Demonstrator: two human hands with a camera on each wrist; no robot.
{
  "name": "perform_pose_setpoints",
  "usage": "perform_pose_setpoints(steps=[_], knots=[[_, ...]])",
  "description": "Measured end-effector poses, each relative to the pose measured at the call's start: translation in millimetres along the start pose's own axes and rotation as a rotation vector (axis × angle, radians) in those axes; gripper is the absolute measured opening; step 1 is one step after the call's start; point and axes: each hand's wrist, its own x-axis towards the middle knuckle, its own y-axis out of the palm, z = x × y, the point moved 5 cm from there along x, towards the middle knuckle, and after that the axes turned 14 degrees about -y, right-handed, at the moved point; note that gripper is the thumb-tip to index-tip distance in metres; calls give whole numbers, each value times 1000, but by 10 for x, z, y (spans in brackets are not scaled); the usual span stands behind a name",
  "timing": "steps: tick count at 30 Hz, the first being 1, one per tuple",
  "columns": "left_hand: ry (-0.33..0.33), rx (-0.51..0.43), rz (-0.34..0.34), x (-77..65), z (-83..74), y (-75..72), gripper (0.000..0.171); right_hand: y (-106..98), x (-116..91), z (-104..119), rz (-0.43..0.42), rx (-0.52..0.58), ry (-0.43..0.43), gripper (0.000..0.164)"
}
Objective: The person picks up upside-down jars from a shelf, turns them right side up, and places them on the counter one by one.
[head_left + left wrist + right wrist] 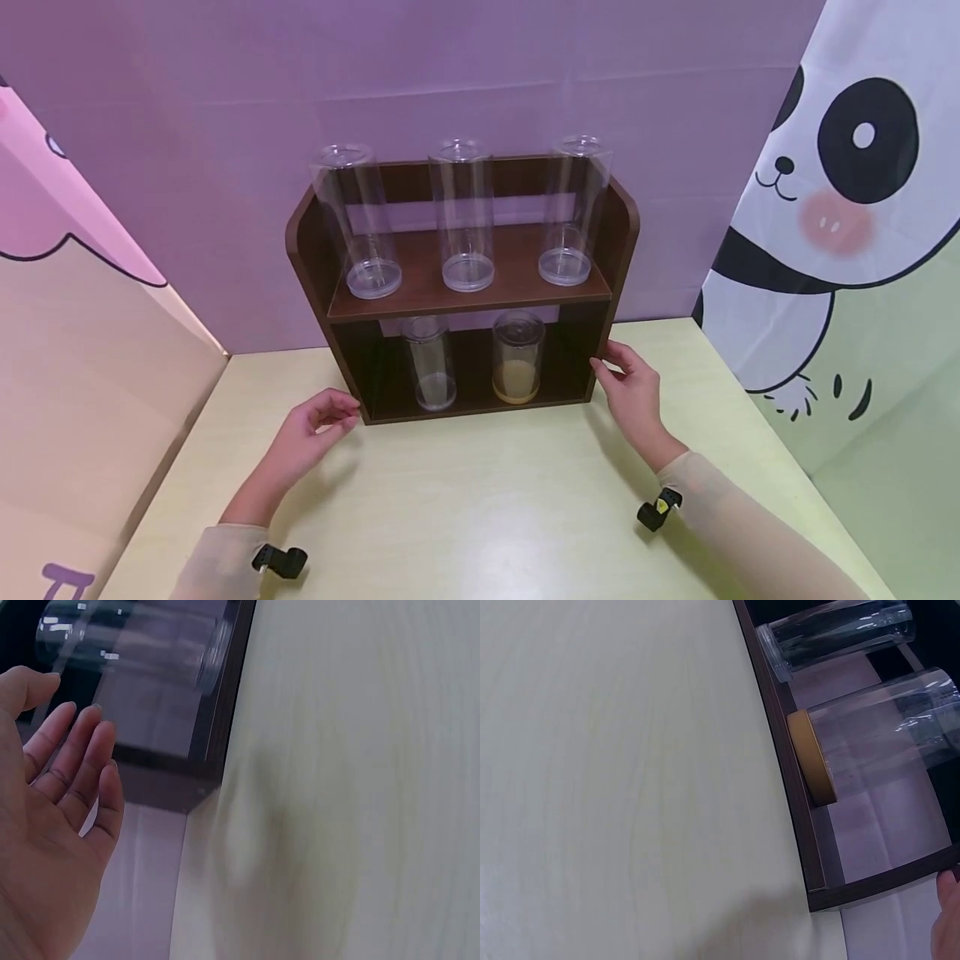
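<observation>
A dark brown two-tier wooden shelf (480, 312) stands on the table against the purple backdrop. Three tall clear jars stand on its upper tier: left jar (367, 225), middle jar (463, 217), right jar (572, 212). Below stand a smaller clear jar (430, 362) and a jar with a tan base (517, 358). My left hand (318, 429) is beside the shelf's lower left corner, fingers loosely bent, holding nothing. At the lower right side, my right hand (632, 396) touches the side panel, thumb near its front edge; its other fingers are partly hidden.
The pale wooden table (480, 500) stretches in front of the shelf. A panda-print cloth (840, 208) hangs at the right, and a pink printed cloth (82, 333) hangs at the left. Each sleeve carries a small black wrist camera.
</observation>
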Motion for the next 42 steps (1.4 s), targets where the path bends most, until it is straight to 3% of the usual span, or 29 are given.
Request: perform_pose_setpoints(steps=[9,14,19,25,29,42], knots=[[-5,2,61,50,-113,396,48,-9,9,22,-20,4,-5,25],[-20,-29,42,136,-139,623,74,-20,-5,28,-2,21,-4,24],[-74,-44,-15,272,-170,775,88,-23,-15,22,0,10,11,23],[-134,-49,-76,421,-195,912,93,-22,-11,30,5,-10,1,23],[-141,-43,-106,496,-173,965,94,-25,-12,28,11,-3,-3,21],[-182,-80,-80,685,-83,1034,92,-4,-5,3,25,16,32,22]])
